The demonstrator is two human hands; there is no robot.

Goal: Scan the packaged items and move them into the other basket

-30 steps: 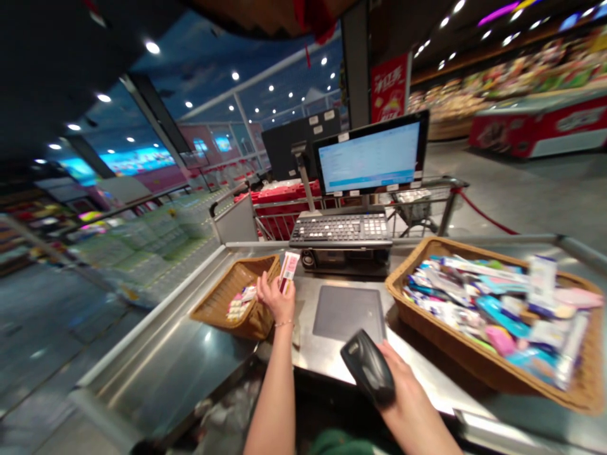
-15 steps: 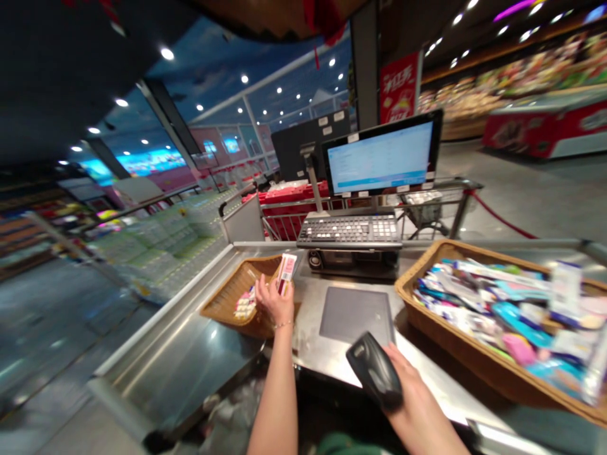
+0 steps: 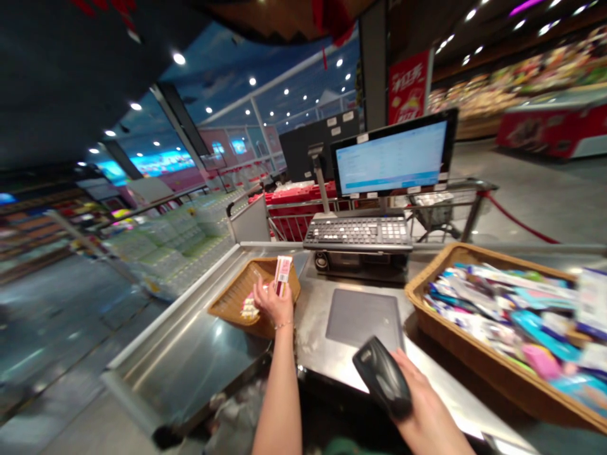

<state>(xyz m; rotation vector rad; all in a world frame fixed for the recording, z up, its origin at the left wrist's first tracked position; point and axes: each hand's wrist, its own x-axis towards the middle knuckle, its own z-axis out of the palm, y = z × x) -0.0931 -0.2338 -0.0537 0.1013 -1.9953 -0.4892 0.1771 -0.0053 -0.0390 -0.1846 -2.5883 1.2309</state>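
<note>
My left hand (image 3: pixel 275 304) is closed on a slim white, pink and dark-red packet (image 3: pixel 283 273) with a barcode on its face. It holds the packet upright over a small wicker basket (image 3: pixel 225 303), in which a few white and yellowish packets (image 3: pixel 250 306) lie partly behind my fingers. In my right hand (image 3: pixel 424 398) is a black handheld barcode scanner (image 3: pixel 383 377), its head pointing up and to the left over the counter's front edge. The scanner's grip is mostly hidden by my palm.
A large wicker basket (image 3: pixel 453 338) full of packaged goods stands at the right. A keyboard (image 3: pixel 358 231) and a lit monitor (image 3: pixel 393 158) are at the back of the metal counter (image 3: pixel 308 328). A grey flat pad (image 3: pixel 364 318) lies in the middle.
The packet in my left hand has turned slightly more upright. My head view has shifted a little to the left, and both hands keep hold of their things.
</note>
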